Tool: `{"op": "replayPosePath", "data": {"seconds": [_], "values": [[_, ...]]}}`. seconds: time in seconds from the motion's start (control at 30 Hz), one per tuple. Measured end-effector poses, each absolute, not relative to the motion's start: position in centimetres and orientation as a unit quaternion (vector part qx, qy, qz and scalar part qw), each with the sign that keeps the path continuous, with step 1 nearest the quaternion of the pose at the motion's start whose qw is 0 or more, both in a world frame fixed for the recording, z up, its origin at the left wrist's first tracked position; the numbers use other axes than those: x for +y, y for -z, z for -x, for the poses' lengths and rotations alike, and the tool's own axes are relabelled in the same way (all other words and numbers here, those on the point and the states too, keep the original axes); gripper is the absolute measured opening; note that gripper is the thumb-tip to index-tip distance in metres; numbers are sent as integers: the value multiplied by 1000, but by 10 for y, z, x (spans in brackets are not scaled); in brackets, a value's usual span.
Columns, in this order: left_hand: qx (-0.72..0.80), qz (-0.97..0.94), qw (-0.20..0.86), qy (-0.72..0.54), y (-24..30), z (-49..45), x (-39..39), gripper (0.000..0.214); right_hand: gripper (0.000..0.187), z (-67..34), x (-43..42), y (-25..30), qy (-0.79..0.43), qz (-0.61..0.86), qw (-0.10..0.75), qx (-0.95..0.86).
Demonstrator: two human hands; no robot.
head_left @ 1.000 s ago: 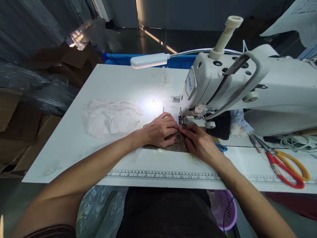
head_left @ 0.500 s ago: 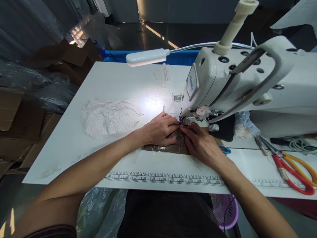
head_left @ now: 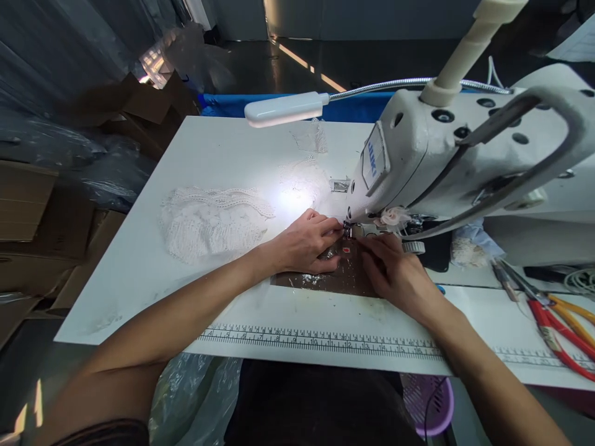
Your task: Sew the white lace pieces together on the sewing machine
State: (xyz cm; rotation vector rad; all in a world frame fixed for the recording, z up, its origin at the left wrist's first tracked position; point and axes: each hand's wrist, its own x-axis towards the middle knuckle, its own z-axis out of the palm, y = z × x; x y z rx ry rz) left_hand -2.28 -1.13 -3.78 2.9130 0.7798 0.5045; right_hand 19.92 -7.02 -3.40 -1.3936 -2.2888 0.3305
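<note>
My left hand (head_left: 310, 243) lies beside the sewing machine's presser foot (head_left: 348, 229), its fingers bent toward the needle and its thumb low on a brown plate (head_left: 332, 284). Just right of the foot, my right hand (head_left: 403, 267) has its fingertips drawn together; whatever they pinch is too small to make out. A small red-and-white patch (head_left: 346, 250) shows on the plate between the hands. Behind my left hand, thin white lace (head_left: 304, 176) lies in the lamp's glare. The white sewing machine (head_left: 404, 148) stands over the work.
A heap of white lace (head_left: 211, 223) lies left on the table. The lamp (head_left: 286, 110) hangs above. Scissors with red and orange handles (head_left: 553, 325) and a bag of scraps (head_left: 471, 244) lie right. A printed ruler (head_left: 316, 339) runs along the front edge; cardboard boxes (head_left: 28, 204) stand left.
My right hand has shifted slightly right, widening the gap between my hands and showing the red-and-white patch. My left hand stays by the foot. The whole view has shifted a little.
</note>
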Motion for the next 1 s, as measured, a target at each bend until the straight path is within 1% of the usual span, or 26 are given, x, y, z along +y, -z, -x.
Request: {"op": "replayPosePath", "data": {"seconds": [0.07, 0.13, 0.3, 0.4, 0.57, 0.7, 0.83, 0.93, 1.0], "values": [[256, -952, 40, -161, 38, 23, -11, 38, 33, -206, -70, 31, -146, 520, 241, -807], [257, -953, 37, -158, 37, 23, -11, 40, 31, -212, -67, 28, -170, 542, 244, -786], [271, -951, 20, -147, 35, 21, -12, 43, 37, -223, -51, 29, -226, 564, 230, -760], [277, -950, 19, -144, 35, 21, -13, 43, 40, -226, -44, 35, -238, 586, 244, -735], [280, -948, 18, -146, 36, 22, -13, 43, 39, -226, -53, 32, -227, 570, 257, -746], [277, -951, 16, -138, 35, 23, -12, 46, 36, -227, -63, 29, -261, 576, 265, -728], [273, -951, 23, -145, 35, 24, -10, 44, 25, -231, -71, 24, -218, 568, 282, -742], [267, -951, 20, -155, 34, 24, -9, 43, 27, -237, -85, 18, -165, 553, 283, -766], [270, -951, 17, -148, 33, 25, -9, 47, 29, -243, -99, 16, -130, 551, 263, -782]]}}
